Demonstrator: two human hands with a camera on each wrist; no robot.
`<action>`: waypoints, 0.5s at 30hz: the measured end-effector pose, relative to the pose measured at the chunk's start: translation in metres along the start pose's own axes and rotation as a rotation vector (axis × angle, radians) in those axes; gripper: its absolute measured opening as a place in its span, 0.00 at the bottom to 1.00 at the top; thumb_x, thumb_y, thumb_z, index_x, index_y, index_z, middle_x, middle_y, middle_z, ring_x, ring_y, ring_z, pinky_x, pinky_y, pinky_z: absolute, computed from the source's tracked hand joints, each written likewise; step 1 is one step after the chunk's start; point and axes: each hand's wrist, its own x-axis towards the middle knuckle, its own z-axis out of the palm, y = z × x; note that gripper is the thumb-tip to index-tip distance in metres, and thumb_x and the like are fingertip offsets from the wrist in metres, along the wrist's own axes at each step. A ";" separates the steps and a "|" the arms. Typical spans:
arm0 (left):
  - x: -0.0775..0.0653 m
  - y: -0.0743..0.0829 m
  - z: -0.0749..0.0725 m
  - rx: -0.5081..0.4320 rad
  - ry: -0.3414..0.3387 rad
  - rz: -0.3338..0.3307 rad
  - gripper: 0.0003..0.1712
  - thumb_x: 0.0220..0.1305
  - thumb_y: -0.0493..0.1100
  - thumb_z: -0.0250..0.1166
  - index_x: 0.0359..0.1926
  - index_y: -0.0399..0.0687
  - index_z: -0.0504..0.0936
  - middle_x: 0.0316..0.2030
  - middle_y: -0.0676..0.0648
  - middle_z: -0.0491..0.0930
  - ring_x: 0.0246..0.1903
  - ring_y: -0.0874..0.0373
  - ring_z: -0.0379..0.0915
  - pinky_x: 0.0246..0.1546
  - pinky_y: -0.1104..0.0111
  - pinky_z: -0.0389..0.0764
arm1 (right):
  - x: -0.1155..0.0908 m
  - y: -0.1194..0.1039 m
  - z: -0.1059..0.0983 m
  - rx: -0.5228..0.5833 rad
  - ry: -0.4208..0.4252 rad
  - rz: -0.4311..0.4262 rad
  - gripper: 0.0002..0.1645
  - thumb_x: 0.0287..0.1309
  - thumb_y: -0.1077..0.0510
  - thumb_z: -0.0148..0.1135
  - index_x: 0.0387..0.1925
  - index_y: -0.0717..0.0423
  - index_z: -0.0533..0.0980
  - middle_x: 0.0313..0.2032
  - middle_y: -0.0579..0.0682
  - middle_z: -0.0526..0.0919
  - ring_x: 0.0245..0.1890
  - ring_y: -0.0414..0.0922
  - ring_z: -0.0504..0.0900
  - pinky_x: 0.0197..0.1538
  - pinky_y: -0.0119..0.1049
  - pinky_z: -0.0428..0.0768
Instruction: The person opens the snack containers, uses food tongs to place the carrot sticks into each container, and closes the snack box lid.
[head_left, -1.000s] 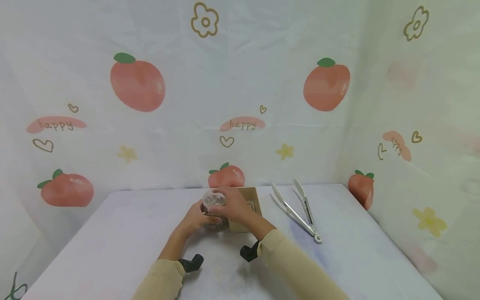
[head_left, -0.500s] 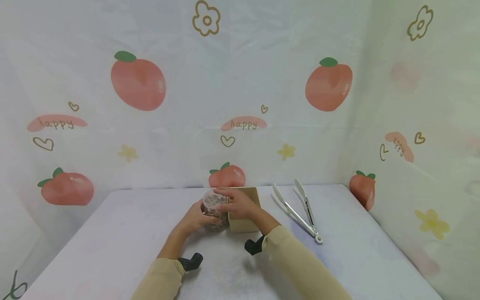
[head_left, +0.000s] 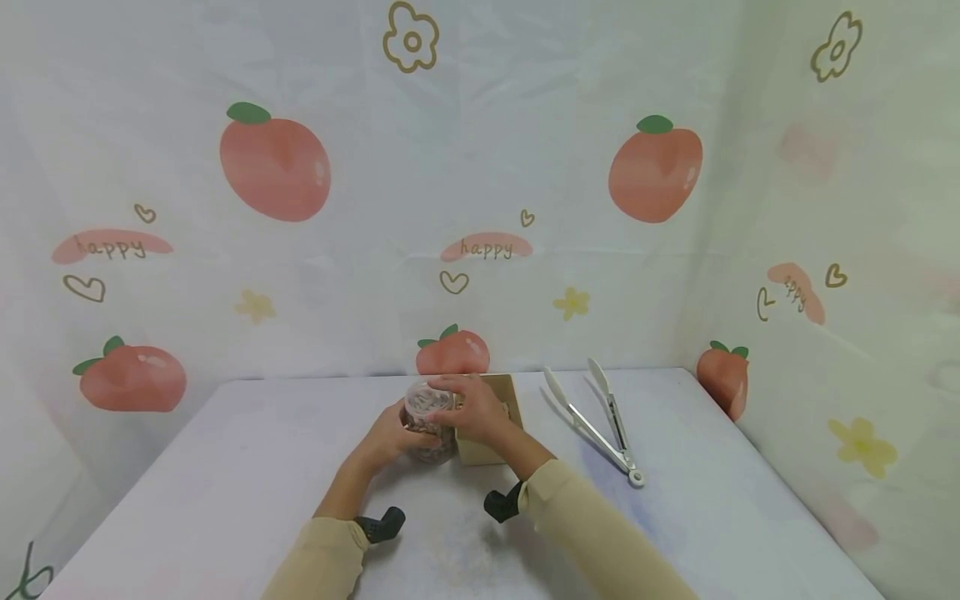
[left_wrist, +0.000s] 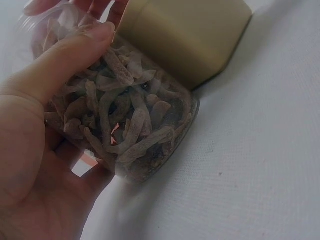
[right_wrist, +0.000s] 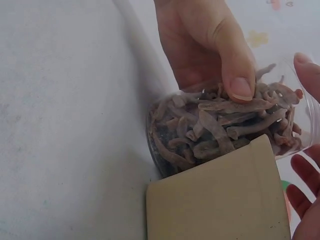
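A clear jar [head_left: 433, 450] full of greyish-brown, shrivelled stick-like pieces [left_wrist: 135, 117] stands upright on the table. My left hand [head_left: 390, 433] grips the jar's left side, its thumb [right_wrist: 242, 90] lying across the front. At the jar's clear lid [head_left: 427, 398], my right hand [head_left: 480, 412] curves its thumb and fingers around the edge. The right wrist view catches only the fingertips of that hand, on both sides of the jar's top. Right beside the jar is a tan box [right_wrist: 215, 200], partly covered by the right hand; some similar pieces show inside it in the head view.
White-tipped metal tongs [head_left: 600, 433] lie spread to the right of the box. The white table [head_left: 247, 500] reaches back to a fruit-printed cloth wall [head_left: 360, 292]. Black wrist cameras [head_left: 382, 525] stick out from both sleeves over the table.
My right hand has shifted from over the jar's top to its right edge, fingers spreading, then moved slightly back left. The left hand keeps its hold, and the jar stays in place.
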 end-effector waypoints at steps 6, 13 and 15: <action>0.000 -0.002 0.000 -0.007 0.002 -0.001 0.46 0.42 0.41 0.79 0.64 0.39 0.69 0.52 0.44 0.76 0.52 0.49 0.71 0.54 0.55 0.72 | -0.002 -0.003 0.000 -0.020 0.008 0.021 0.34 0.47 0.49 0.77 0.58 0.48 0.78 0.59 0.48 0.78 0.60 0.48 0.71 0.55 0.48 0.73; 0.001 -0.005 0.000 0.009 0.010 -0.001 0.47 0.42 0.42 0.79 0.64 0.38 0.68 0.53 0.44 0.76 0.54 0.49 0.71 0.55 0.54 0.72 | -0.005 -0.006 -0.001 -0.076 0.026 -0.008 0.34 0.47 0.47 0.76 0.58 0.49 0.79 0.58 0.47 0.79 0.57 0.48 0.71 0.53 0.47 0.74; 0.001 -0.005 0.000 0.022 0.015 -0.005 0.47 0.43 0.43 0.79 0.64 0.39 0.68 0.53 0.44 0.76 0.54 0.49 0.71 0.56 0.52 0.71 | -0.005 -0.006 0.000 -0.109 0.034 -0.027 0.34 0.48 0.46 0.76 0.58 0.49 0.79 0.58 0.45 0.79 0.55 0.47 0.71 0.52 0.45 0.74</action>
